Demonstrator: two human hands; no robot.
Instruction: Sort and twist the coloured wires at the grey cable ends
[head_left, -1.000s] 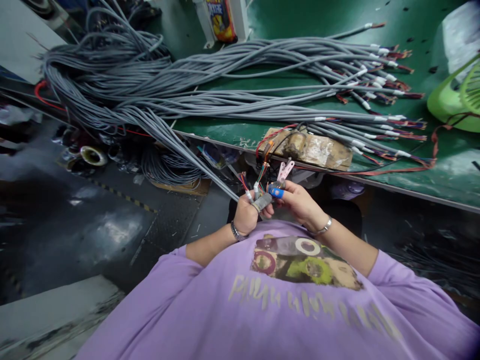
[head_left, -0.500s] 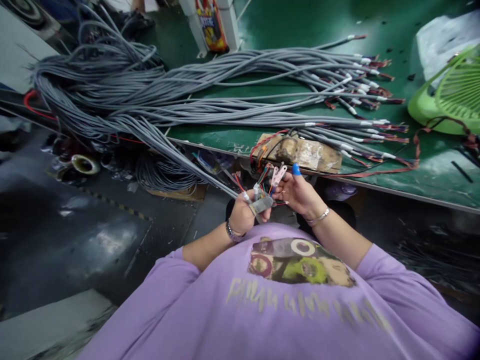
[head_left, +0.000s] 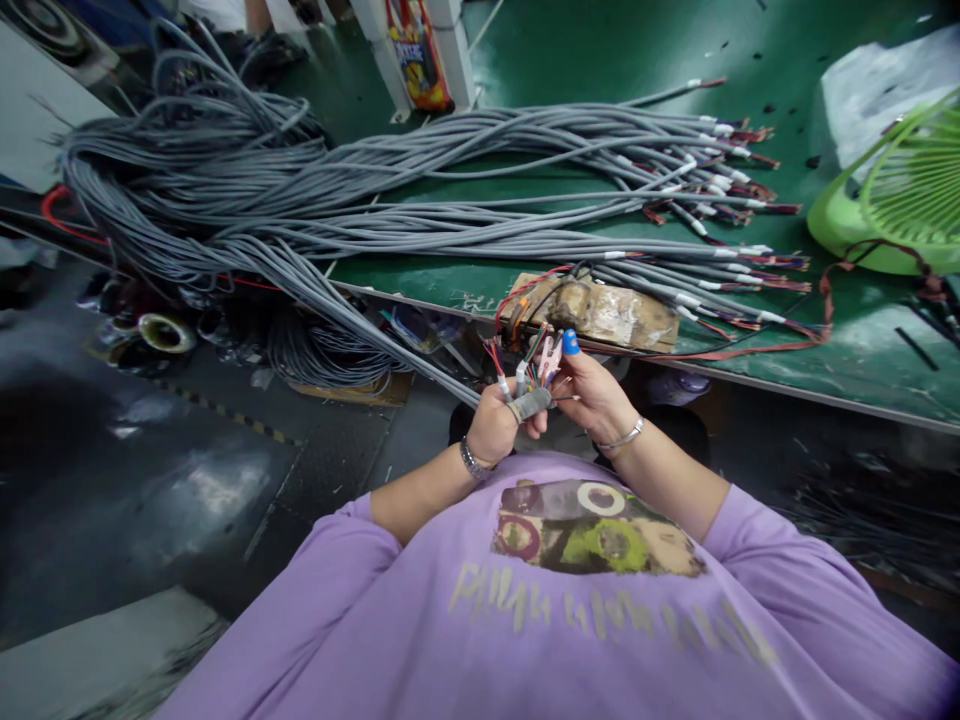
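My left hand [head_left: 495,425] is closed around grey cables [head_left: 442,380] whose stripped ends fan out in thin coloured wires [head_left: 495,355]. Grey wrapping covers its thumb [head_left: 531,403]. Right beside it, my right hand [head_left: 600,395] is closed, with a blue finger cover [head_left: 571,343] on one digit. A small pale pink tool with holes [head_left: 550,355] sits in its fingers, close against the wires. The fingertips partly hide the tool's lower end and the wires there.
Long bundles of grey cable [head_left: 420,150] lie across the green bench [head_left: 570,45], with stripped ends to the right. A taped cardboard block [head_left: 611,315] rests at the bench edge. A green fan [head_left: 862,220] stands at right. Coiled cable [head_left: 322,350] lies below the bench.
My right hand has moved left, and its fingers have closed in nearer the wires and the pink tool. My left hand has shifted slightly right with the cables.
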